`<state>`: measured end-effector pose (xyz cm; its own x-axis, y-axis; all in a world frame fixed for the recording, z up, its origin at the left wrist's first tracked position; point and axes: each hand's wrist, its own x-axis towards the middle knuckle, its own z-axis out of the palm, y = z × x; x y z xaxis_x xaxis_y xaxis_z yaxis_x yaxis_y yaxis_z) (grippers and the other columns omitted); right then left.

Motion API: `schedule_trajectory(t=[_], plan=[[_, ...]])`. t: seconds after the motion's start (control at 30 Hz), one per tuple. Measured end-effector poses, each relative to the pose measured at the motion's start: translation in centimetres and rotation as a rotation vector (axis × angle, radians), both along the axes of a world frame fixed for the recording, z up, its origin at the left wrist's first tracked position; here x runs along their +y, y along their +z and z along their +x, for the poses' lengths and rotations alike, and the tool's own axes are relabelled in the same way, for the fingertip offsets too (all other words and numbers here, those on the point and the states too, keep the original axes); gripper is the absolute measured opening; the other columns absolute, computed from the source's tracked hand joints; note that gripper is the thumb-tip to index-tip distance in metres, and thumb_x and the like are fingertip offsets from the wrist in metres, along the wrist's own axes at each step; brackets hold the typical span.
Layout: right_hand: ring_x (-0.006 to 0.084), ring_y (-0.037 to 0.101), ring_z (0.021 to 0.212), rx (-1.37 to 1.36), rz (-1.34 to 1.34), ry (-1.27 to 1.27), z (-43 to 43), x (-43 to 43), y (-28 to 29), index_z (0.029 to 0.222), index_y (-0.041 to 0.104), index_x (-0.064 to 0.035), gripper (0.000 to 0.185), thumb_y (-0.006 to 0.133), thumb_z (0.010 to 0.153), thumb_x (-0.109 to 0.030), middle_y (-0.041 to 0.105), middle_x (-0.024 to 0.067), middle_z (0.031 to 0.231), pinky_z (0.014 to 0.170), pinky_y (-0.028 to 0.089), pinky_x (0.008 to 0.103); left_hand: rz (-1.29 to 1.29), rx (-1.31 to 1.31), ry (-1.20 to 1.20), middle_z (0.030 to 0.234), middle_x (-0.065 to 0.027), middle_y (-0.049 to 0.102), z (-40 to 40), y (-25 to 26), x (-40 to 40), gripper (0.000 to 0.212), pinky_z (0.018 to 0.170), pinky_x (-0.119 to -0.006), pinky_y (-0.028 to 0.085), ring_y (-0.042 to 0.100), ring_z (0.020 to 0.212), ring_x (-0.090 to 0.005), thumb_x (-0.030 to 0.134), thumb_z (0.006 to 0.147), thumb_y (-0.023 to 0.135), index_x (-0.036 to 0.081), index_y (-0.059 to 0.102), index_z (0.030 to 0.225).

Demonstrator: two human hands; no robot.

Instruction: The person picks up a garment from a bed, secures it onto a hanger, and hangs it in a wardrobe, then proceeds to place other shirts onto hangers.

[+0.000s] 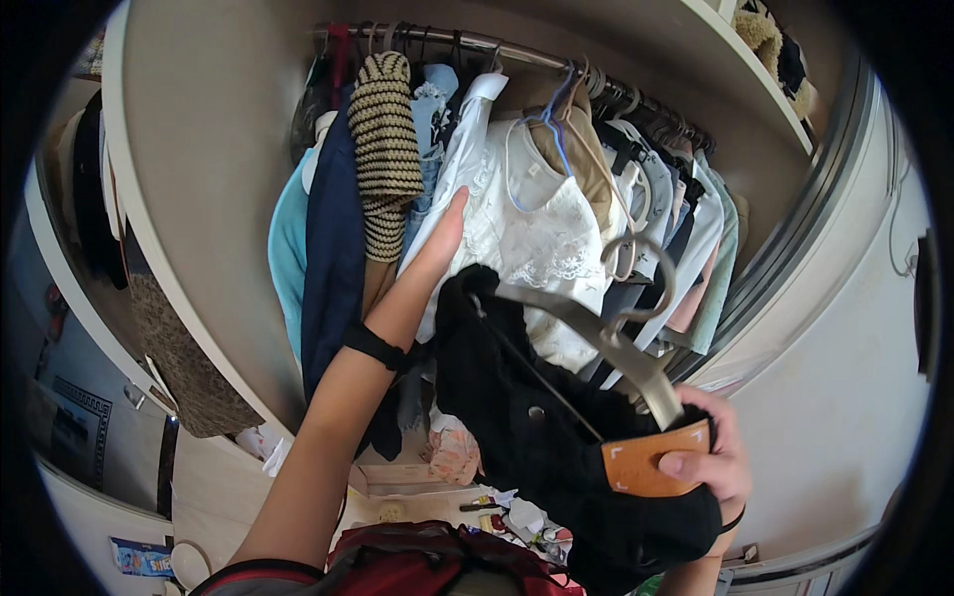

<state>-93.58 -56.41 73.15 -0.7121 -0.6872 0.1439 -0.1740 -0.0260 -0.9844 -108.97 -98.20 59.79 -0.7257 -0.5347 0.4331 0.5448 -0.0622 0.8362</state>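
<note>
My right hand [721, 465] grips the waistband of a black denim-like garment [514, 410], its thumb lying on a tan leather-look patch [645, 462]. A grey hanger [566, 313] is set inside that waistband, with its hook off the rail. Among the hanging clothes, my left hand [445, 227] reaches in beside a white collared shirt [469, 141] and touches it; its fingers are mostly hidden. Just right of this hand hangs a white lace top [544, 216] on a blue hanger [553, 119]. A black band [375, 349] circles my left forearm.
A metal rail [514, 48] carries a striped knit [385, 149], a navy garment [328, 238] and several others. White-edged wardrobe panels [201, 335] stand at left, with a shelf [753, 74] above right. Small items [525, 514] and peach-patterned fabric [453, 451] lie below.
</note>
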Motion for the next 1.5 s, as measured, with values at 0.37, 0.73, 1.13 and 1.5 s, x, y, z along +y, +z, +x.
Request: schedule_trajectory(t=[0.37,0.73,1.13,1.5], plan=[[0.0185,0.06,0.089,0.177,0.052,-0.209,-3.5,-10.0,8.4,0.12,0.048,0.0086,0.067,0.076,0.068,-0.025,0.061,0.0132,0.096,0.082,0.046,0.0267,-0.051,0.0,0.077,0.148,-0.0197,0.03,0.7,0.3,0.8,0.065,0.113,-0.032,0.019,0.028,0.138,-0.0266,0.036,0.097,0.042,-0.008,0.027,0.142],[0.0174,0.063,0.076,0.416,0.14,-0.123,-13.0,-21.1,12.0,0.095,0.067,0.0067,0.041,0.069,0.073,-0.028,0.067,0.0133,0.088,0.072,0.049,0.0272,-0.202,-0.074,0.079,0.148,-0.0217,0.029,3.4,2.6,1.7,0.062,0.113,-0.034,0.019,0.029,0.138,-0.0287,0.032,0.097,0.042,-0.008,0.027,0.141],[0.0198,0.065,0.076,0.362,0.123,-0.049,-20.1,-29.1,10.4,0.096,0.066,0.0079,0.036,0.069,0.074,-0.021,0.068,0.0152,0.089,0.068,0.053,0.0287,-0.875,0.248,0.421,0.12,-0.0235,0.056,18.5,10.4,10.0,0.035,0.095,-0.038,0.045,0.057,0.11,-0.0371,-0.003,0.088,0.047,-0.006,0.052,0.123],[0.0182,0.064,0.067,0.145,-0.048,0.033,-18.5,-29.7,8.6,0.09,0.06,0.0103,0.025,0.064,0.08,-0.012,0.065,0.0131,0.084,0.056,0.052,0.0301,-0.997,-0.184,0.832,0.099,-0.0262,0.062,8.2,17.4,5.7,0.028,0.083,-0.045,0.051,0.062,0.092,-0.0422,0.001,0.078,0.054,-0.008,0.061,0.105]])
